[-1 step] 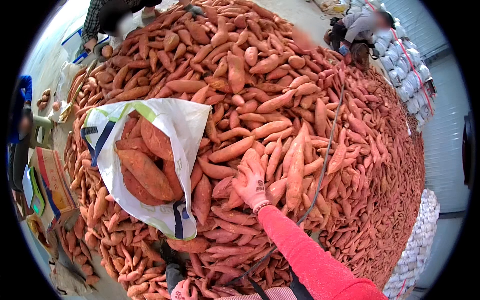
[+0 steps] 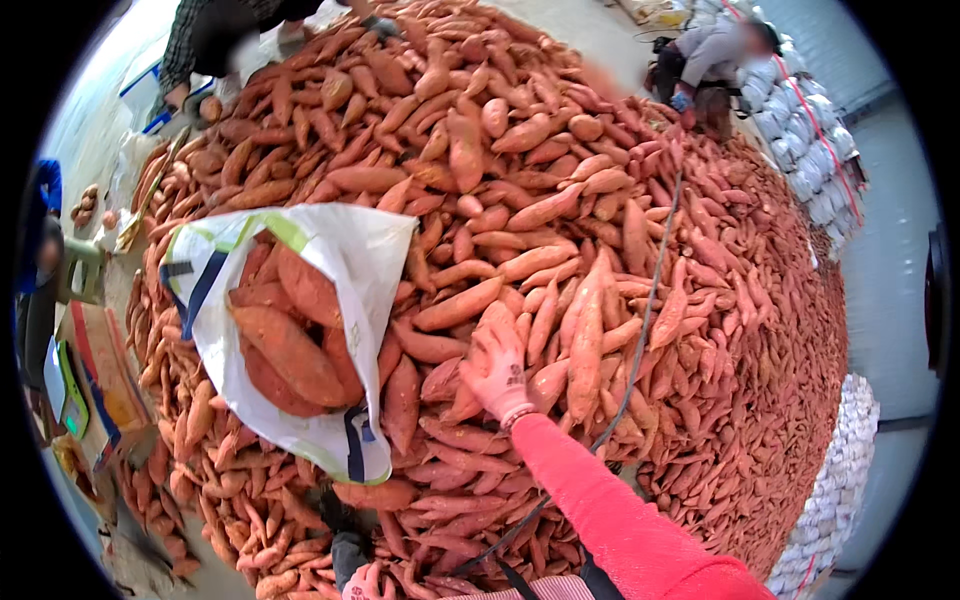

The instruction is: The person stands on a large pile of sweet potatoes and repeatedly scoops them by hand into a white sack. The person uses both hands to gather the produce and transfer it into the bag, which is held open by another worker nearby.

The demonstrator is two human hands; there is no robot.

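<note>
On top of a big heap of orange-red sweet potatoes (image 2: 730,310), we find a white plastic bag with green and dark blue patches (image 2: 375,265), its wide mouth turned up toward us. Inside the mouth lie several large, thick sweet potatoes (image 2: 290,355), so we judge that the filling is partly done; how deep they go, the bag wall hides from us.

To the right of this bag, and apart from it, our right hand in a pink glove (image 2: 492,372), below a bright red sleeve (image 2: 600,490), rests on the heap. Its fingers are bent over an orange sweet potato (image 2: 497,314), but we cannot tell if they hold it firmly. This one is not yet in the bag. Our left hand, also in a pink glove (image 2: 366,584), is cut by the lower edge, and we cannot tell the state of its fingers.

Around the bag, very many sweet potatoes remain loose, so by our judgement only a small part is bagged here. Beyond the heap, we see a co-worker in a pale grey top (image 2: 712,50) bending down.
</note>
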